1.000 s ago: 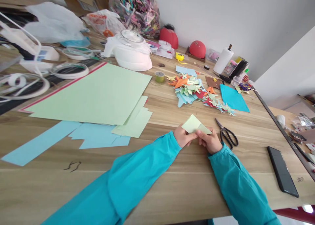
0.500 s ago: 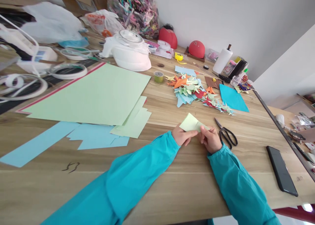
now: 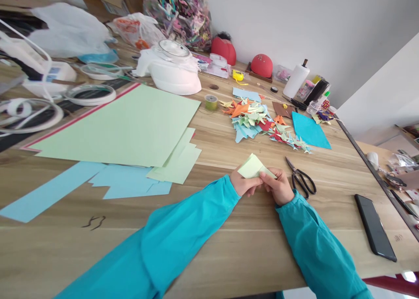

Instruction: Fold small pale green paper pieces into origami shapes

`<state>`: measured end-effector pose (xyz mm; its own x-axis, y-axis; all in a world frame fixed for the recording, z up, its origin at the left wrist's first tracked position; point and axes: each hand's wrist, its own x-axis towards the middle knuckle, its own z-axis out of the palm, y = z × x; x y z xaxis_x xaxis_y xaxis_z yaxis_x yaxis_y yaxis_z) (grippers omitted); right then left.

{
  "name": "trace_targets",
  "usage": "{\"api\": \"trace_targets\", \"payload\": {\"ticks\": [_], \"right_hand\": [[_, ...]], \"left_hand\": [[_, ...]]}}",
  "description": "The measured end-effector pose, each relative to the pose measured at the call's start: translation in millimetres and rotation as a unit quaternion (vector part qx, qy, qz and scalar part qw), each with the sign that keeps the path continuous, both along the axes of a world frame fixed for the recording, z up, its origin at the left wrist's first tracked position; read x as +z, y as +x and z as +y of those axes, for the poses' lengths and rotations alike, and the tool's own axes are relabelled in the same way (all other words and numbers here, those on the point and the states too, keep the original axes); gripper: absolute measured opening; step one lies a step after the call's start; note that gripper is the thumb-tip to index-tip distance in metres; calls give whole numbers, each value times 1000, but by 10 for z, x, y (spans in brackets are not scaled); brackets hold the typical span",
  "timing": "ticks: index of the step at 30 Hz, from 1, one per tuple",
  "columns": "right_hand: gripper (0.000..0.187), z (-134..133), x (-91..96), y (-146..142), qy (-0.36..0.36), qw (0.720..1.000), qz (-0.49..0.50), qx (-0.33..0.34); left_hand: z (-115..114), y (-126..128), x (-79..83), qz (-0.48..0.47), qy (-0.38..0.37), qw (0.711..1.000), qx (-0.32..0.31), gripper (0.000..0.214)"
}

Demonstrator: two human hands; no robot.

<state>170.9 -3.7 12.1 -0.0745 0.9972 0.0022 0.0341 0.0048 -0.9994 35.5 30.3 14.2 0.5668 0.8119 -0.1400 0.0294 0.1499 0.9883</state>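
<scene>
A small folded piece of pale green paper (image 3: 251,166) is held between my two hands above the table. My left hand (image 3: 242,183) grips its left side, thumb stretched along the lower edge. At the right part of the paper, my right hand (image 3: 278,186) pinches with the thumb on top; its other fingers are partly hidden. Black-handled scissors (image 3: 303,181) lie just right of my right hand. Beyond the hands is a heap of folded paper pieces (image 3: 250,118) in orange, green, blue and red.
Large green sheets (image 3: 121,124) lie to the left, with blue paper strips (image 3: 52,192) in front. A black phone (image 3: 375,227) rests at the right. Behind stand a thread spool (image 3: 211,101), a white padded form (image 3: 175,74) and a yellow tape measure (image 3: 238,75). A turquoise sheet (image 3: 310,130) lies further right.
The green paper has tilted slightly, and its fold stands a little more raised. My right thumb has shifted left along it. The things on the table have stayed put.
</scene>
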Motion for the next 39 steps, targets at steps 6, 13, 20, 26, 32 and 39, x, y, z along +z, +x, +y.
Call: {"api": "trace_targets", "payload": {"ticks": [6, 13, 20, 26, 32, 39], "right_hand": [[46, 5, -48, 7, 1, 999, 16, -31], [53, 39, -113, 36, 0, 997, 50, -59], [48, 29, -93, 42, -29, 998, 46, -45], [51, 40, -50, 29, -10, 992, 117, -53], [49, 65, -34, 13, -22, 979, 194, -61], [45, 29, -63, 30, -17, 998, 52, -16]], "left_hand": [[-3, -2, 2, -4, 30, 998, 55, 30], [15, 0, 19, 1, -33, 999, 39, 29], [42, 4, 26, -64, -49, 997, 11, 27], [95, -11, -32, -103, -63, 992, 42, 30], [143, -10, -78, -162, -103, 980, 45, 29], [75, -4, -3, -94, -71, 993, 18, 26]]}}
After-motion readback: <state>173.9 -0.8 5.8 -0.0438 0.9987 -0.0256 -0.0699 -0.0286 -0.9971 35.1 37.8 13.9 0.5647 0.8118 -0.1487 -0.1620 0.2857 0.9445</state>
